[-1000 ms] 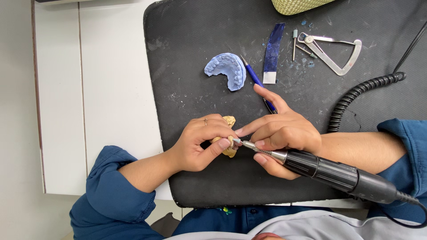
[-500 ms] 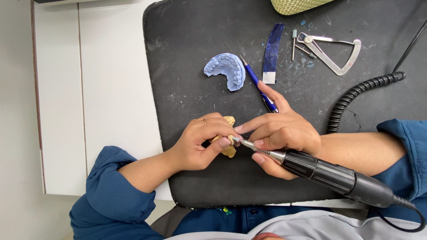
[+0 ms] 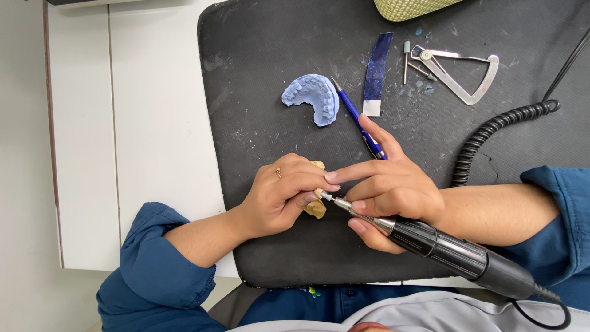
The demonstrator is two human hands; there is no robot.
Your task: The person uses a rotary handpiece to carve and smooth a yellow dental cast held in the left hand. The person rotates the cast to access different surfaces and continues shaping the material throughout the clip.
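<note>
Little has shifted over the last second: my left hand (image 3: 279, 200) still pinches the yellow cast (image 3: 316, 208) while my right hand (image 3: 393, 190) keeps the black handpiece (image 3: 455, 252) burr against it, so grinding continues.

Black mat (image 3: 276, 49) on white table (image 3: 141, 123): blue cast (image 3: 313, 98), pen (image 3: 356, 120), caliper (image 3: 464, 71).

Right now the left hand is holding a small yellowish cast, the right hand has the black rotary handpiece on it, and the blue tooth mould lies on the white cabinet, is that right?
Not quite. The head view shows the blue tooth mould lying on the black mat, not on the white cabinet. The rest holds: the left hand holds the yellowish cast and the right hand works the black rotary handpiece on it.
</note>
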